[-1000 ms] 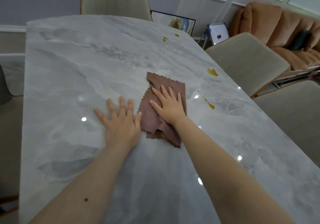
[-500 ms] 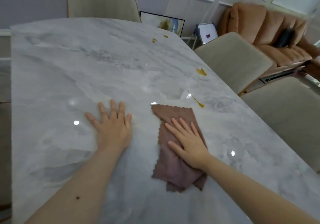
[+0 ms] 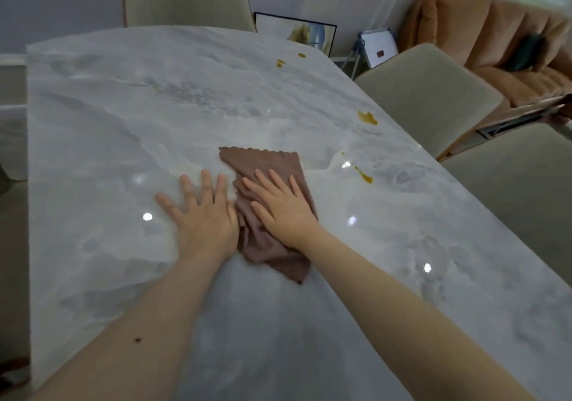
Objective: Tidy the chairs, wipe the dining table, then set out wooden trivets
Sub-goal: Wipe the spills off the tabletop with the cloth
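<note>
1. Your right hand (image 3: pixel 283 211) presses flat on the brown microfiber cloth (image 3: pixel 266 165), fingers straight and spread, mid-table on the marble dining table (image 3: pixel 123 106).
2. Your left hand (image 3: pixel 204 218) lies flat on bare marble at the cloth's 9 o'clock, fingers wide, holding nothing.
3. Amber spills (image 3: pixel 367 117) sit at the cloth's 1–3 o'clock, unwiped.
4. Risk: the bunched near edge smears the liquid rather than lifting it.
5. Risk: wet marble, so the bracing palm may slip.
</note>
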`<state>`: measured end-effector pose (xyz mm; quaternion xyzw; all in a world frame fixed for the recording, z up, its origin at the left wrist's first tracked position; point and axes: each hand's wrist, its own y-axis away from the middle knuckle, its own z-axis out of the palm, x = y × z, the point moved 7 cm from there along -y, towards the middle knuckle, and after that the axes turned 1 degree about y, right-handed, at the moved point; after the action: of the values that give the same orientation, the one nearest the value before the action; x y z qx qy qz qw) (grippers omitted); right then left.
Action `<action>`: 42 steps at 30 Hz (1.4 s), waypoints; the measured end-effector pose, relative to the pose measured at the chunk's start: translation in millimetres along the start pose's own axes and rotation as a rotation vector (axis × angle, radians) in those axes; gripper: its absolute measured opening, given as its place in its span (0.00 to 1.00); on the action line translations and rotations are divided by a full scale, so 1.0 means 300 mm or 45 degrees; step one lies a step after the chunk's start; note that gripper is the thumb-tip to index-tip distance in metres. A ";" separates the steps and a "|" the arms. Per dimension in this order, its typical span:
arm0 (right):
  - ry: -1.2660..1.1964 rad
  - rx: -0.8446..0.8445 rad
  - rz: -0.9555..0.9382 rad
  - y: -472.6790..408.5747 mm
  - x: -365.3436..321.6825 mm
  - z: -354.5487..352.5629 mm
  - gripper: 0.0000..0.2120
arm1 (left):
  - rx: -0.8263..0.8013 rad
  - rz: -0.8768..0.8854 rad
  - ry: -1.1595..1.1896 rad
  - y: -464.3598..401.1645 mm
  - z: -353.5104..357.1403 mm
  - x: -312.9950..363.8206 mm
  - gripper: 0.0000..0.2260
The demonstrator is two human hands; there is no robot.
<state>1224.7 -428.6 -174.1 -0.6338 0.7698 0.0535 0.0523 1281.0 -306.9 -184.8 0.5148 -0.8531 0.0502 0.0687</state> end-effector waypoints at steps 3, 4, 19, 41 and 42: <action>-0.010 -0.039 -0.051 0.251 0.047 0.004 0.25 | -0.017 0.000 0.021 0.004 -0.003 0.010 0.25; -0.021 -0.053 -0.031 0.323 0.083 0.007 0.25 | -0.023 -0.004 0.022 0.006 -0.004 0.008 0.25; -0.009 0.024 0.664 0.500 0.383 0.011 0.29 | -0.107 0.505 0.065 0.059 0.057 0.497 0.24; -0.009 0.032 0.140 0.303 0.522 -0.068 0.24 | -0.016 0.474 -0.009 0.035 0.080 0.511 0.24; 0.000 0.009 0.115 0.393 0.541 -0.061 0.24 | -0.015 0.470 0.000 0.037 0.080 0.510 0.24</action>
<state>1077.8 -566.4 -178.3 -0.5982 0.7979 0.0529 0.0522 1199.1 -438.8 -182.7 0.3489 -0.9334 0.0570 0.0614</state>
